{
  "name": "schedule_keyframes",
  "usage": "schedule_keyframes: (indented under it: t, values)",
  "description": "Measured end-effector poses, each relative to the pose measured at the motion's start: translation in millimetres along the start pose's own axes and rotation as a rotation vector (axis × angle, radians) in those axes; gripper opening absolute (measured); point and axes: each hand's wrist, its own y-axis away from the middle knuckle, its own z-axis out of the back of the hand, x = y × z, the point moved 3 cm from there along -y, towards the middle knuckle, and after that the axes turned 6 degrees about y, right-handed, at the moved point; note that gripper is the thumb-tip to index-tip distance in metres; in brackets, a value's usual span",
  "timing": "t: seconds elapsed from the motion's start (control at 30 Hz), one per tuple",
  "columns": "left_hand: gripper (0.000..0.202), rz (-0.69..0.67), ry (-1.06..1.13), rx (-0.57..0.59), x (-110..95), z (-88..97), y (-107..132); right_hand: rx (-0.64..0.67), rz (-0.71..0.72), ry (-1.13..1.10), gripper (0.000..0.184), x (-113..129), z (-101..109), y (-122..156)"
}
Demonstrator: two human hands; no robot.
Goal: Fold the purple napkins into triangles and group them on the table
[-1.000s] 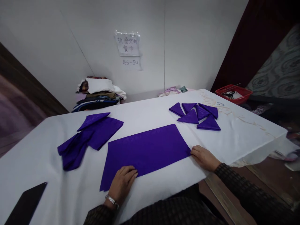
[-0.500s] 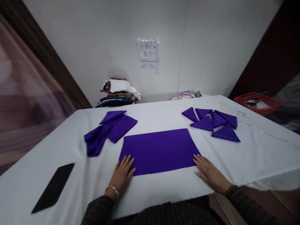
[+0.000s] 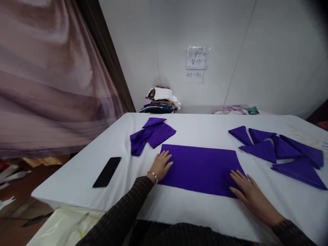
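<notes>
A purple napkin, folded into a flat rectangle, lies on the white tablecloth in front of me. My left hand rests flat on its left edge, fingers spread, a bracelet at the wrist. My right hand lies flat on the napkin's near right corner, fingers apart. Neither hand grips anything.
Several folded purple triangles lie at the right. A loose pile of purple napkins sits at the far left. A black phone lies near the table's left edge. Stacked clothes stand by the wall, a pink curtain hangs left.
The view has swung left, bringing the curtain in. Both hands went from the napkin's near corners to lying flat, the left one sliding up its left edge.
</notes>
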Motion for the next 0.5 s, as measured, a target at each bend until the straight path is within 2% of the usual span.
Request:
schedule_keyframes:
  t: [0.13,0.2,0.27,0.37,0.5]
  values:
    - [0.05,-0.035,-0.073,-0.003,-17.4,-15.0,-45.5,0.101,0.059,-0.055,0.061,68.1,5.0,-77.7]
    - [0.055,-0.041,-0.116,0.003,-22.2,-26.8,-64.0,0.13,0.088,-0.092,0.062,101.7,1.9,-116.8]
    - [0.06,-0.024,-0.15,0.014,-23.4,-37.2,-77.0,0.149,0.101,-0.111,0.06,125.0,-5.9,-151.6]
    - [0.061,0.017,-0.167,0.07,-19.3,-48.5,-86.8,0.17,0.059,-0.107,0.061,137.4,-23.7,-190.1]
    - [0.057,0.014,-0.18,0.096,-12.9,-54.2,-89.5,0.197,0.036,-0.1,0.068,134.4,-45.6,-210.1]
